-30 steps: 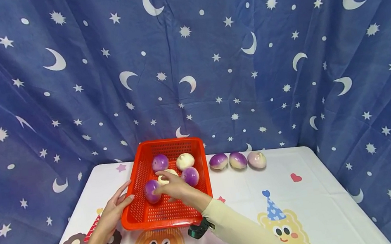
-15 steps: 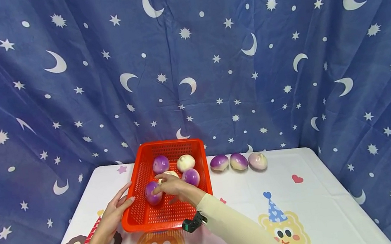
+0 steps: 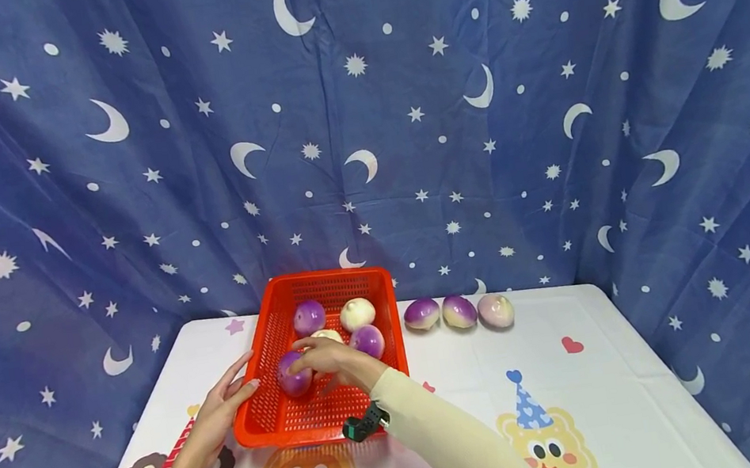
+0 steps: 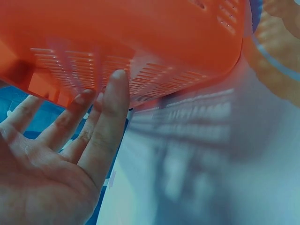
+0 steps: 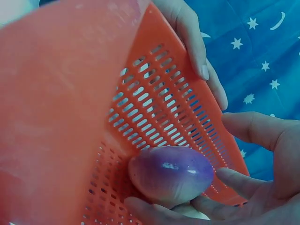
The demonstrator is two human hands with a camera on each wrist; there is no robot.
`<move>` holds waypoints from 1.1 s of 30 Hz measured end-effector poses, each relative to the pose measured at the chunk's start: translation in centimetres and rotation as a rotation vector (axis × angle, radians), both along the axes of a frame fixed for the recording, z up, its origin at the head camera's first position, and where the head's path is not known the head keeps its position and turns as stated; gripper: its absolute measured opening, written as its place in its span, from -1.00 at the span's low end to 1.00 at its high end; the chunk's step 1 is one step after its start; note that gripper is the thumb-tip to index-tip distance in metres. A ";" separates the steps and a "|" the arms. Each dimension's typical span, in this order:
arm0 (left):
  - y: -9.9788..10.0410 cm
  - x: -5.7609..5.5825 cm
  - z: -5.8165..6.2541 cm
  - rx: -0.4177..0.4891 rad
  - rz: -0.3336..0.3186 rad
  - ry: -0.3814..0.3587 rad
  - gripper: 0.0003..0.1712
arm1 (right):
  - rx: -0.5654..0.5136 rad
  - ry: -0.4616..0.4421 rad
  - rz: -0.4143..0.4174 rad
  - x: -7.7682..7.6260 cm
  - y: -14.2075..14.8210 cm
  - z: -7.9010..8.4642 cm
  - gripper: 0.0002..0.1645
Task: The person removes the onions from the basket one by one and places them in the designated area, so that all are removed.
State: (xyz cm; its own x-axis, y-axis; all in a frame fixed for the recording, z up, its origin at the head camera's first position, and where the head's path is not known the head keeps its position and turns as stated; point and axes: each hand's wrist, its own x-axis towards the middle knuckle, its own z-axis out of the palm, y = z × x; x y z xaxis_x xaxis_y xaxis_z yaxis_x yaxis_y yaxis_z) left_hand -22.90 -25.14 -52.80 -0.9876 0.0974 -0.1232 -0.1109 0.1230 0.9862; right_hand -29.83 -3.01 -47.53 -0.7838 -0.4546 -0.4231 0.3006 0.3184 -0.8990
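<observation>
The red plastic basket [image 3: 327, 431] holds several round turnips. My left hand [image 3: 213, 423] rests at the basket's left rim, fingers spread and fairly straight; in the left wrist view its fingertips [image 4: 119, 77] meet the perforated wall. Inside the basket, my right hand [image 3: 335, 359] reaches over the near-left purple turnip [image 3: 293, 381]. In the right wrist view this purple-and-white turnip [image 5: 171, 173] lies in the basket, with fingers beside and below it; the uppermost digit stays apart from it. The right hand partly covers a cream turnip [image 3: 327, 336].
Two purple turnips, one [image 3: 309, 317] at the back and one [image 3: 367, 341] at the right, and a cream turnip [image 3: 357, 314] share the basket. Right of it, two purple-white turnips [image 3: 459, 311] and a pinkish one [image 3: 495, 310] lie in a row on the patterned tablecloth [image 3: 626, 382].
My right hand and wrist have shifted slightly left over the near-left turnip. The left hand, the basket and the turnips keep their places; the view has tilted a little.
</observation>
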 end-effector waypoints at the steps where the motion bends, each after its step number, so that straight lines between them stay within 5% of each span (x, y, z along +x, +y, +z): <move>1: 0.0 0.0 0.0 0.000 0.001 0.000 -0.22 | -0.005 -0.005 0.003 -0.1 0.0 0.0 -0.36; 8: 0.0 0.0 0.1 -0.005 0.000 0.006 -0.22 | -0.010 0.006 0.017 -0.3 -0.4 0.2 -0.34; 16: -0.1 0.1 0.2 -0.006 0.000 0.007 -0.22 | 0.128 0.061 0.120 -0.3 -0.8 0.1 -0.23; 33: 0.0 0.1 0.2 -0.009 0.006 0.015 -0.24 | 0.268 -0.020 0.335 0.0 -0.9 -0.6 -0.56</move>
